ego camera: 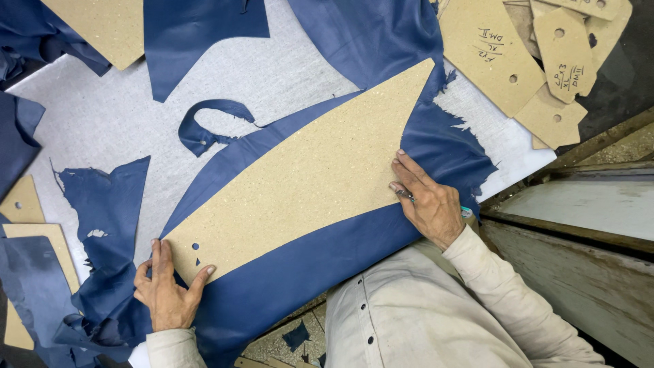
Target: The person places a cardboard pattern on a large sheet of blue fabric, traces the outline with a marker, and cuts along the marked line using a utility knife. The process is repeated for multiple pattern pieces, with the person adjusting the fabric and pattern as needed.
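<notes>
A long tan cardboard pattern [306,177], pointed at the far end, lies across a sheet of dark blue leather [293,272] on the grey table [109,116]. My left hand [167,289] presses on the pattern's near left corner, thumb on the card and fingers spread along its edge. My right hand [426,197] rests at the pattern's right edge and holds a thin pen [465,212], its tip against the card's border.
Several smaller tan cardboard templates [538,61] are piled at the top right. Blue leather offcuts [204,126] lie around the table, and more card pieces [34,232] sit at the left. A worn wooden bench edge [579,211] runs on the right.
</notes>
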